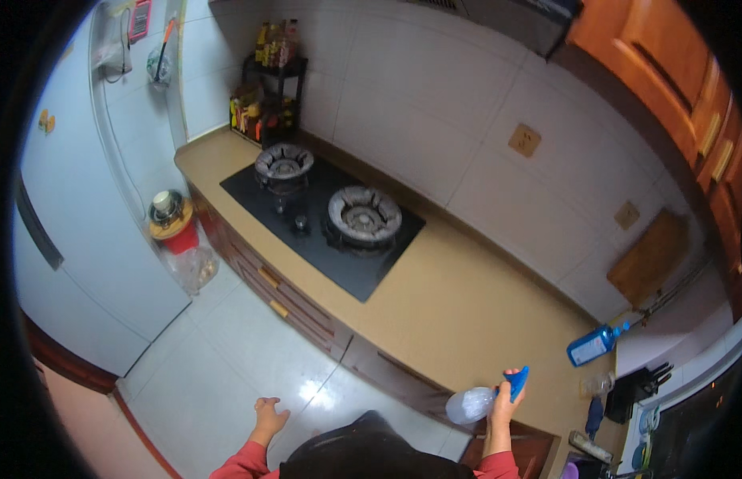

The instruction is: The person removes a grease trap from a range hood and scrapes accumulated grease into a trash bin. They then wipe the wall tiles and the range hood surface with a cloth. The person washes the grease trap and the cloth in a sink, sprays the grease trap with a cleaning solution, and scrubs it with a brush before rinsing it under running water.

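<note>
My right hand [504, 402] grips a spray bottle [470, 405] by its neck, just under the blue trigger head [517, 383]. The bottle's body is whitish and translucent, and it tilts over the front edge of the tan countertop [455, 311]. Low on the left, my left hand [269, 417] hangs above the tiled floor with nothing in it and its fingers apart. Beyond both hands, a black glass gas hob [311, 251] with two round burners is set into the counter. The near burner [364, 215] is the closer of the two to my right hand.
A blue pump bottle [591, 347], a glass jar [595, 385] and a knife block [631, 392] stand at the counter's right end. A cutting board [649, 257] leans on the wall. A rack of condiments [269, 90] fills the far corner. The refrigerator [90, 227] is on the left.
</note>
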Demonstrator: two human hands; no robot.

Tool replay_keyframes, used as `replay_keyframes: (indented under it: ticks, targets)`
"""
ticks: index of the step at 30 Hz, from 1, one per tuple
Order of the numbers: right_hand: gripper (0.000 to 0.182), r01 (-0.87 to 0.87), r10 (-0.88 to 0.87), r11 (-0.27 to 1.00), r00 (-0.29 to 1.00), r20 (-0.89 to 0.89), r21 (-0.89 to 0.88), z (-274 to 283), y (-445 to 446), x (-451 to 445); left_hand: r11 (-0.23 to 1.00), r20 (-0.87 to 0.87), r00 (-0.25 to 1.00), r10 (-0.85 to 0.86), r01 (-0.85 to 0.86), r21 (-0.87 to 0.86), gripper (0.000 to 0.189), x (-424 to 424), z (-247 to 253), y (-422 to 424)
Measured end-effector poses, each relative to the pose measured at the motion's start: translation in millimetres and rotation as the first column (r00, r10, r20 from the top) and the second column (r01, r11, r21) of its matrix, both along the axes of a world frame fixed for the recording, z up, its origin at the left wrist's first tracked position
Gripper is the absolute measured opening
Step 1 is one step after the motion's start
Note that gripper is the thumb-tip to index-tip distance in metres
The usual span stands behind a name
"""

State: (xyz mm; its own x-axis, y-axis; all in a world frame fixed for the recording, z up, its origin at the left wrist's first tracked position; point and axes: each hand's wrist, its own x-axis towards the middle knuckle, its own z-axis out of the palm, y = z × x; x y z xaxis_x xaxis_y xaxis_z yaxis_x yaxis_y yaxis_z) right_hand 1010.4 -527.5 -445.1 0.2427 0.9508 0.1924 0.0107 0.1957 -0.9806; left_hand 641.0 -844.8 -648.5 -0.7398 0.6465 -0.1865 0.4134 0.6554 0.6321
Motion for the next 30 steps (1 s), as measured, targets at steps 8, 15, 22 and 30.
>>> replay_keyframes:
  ticks: [8, 15, 22, 30]
  targets:
    - [0.047, -0.303, 0.281, 0.904, 0.953, 0.113, 0.303, 83.1, 87.1, -220.8, 0.965, 0.012, 0.999, 0.033, -0.034, 0.261, 0.043, -117.4, 26.4, 92.1]
    - [0.044, -0.411, 0.393, 0.746, 0.907, 0.152, 0.524, 186.7, 200.0, -413.0, 0.943, 0.023, 0.969, 0.245, -0.244, 0.225, 0.042, -246.7, 16.9, 93.8]
    - [0.022, -0.218, 0.291, 0.750, 0.957, -0.015, 0.625, 300.8, 300.4, -537.2, 0.973, 0.046, 0.972, 0.229, -0.228, -0.020, 0.037, -335.7, -25.2, 71.0]
    - [0.015, -0.079, 0.025, 0.729, 0.996, 0.089, 0.680, 361.4, 348.1, -631.1, 0.997, -0.003, 0.998, 0.069, -0.069, -0.033, 0.054, -516.3, -148.7, 3.4]
